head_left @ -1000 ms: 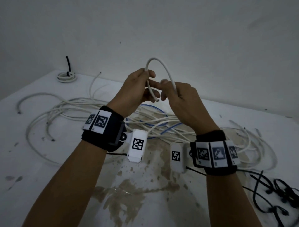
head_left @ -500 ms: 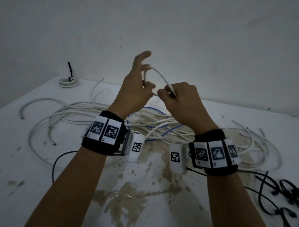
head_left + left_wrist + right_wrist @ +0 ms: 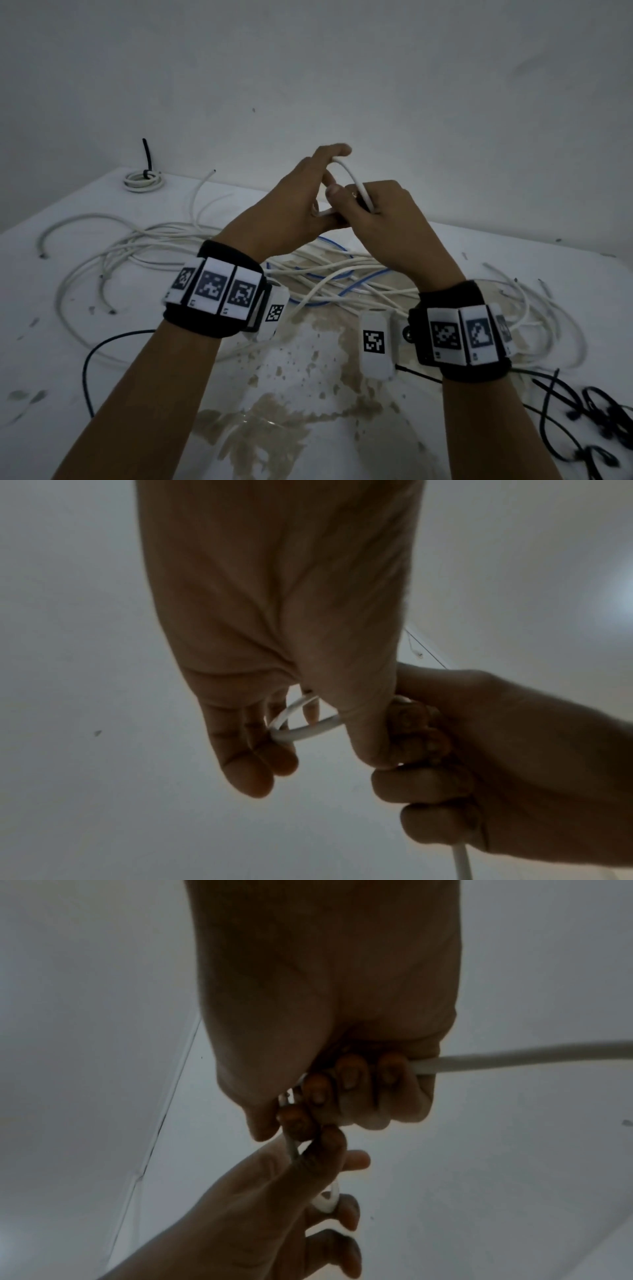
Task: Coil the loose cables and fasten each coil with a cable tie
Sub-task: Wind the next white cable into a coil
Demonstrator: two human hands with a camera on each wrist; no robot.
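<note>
Both hands are raised above the table and work one white cable. My right hand is a fist round it; in the right wrist view the cable leaves the fist sideways. The cable makes a small loop that arches from the right fist up to the fingertips of my left hand. In the left wrist view the loop runs between the left fingers and the thumb, which lies against the right hand. Where the cable's end lies is hidden.
Loose white cables and a blue one lie tangled on the stained white table under my hands. A tied coil sits at the back left by the wall. Black cable ties lie at the right edge, a thin black wire at the left.
The loop has shrunk from a tall arch to a small one. My left fingers, spread upward half a second ago, have come down onto the loop beside the right fist.
</note>
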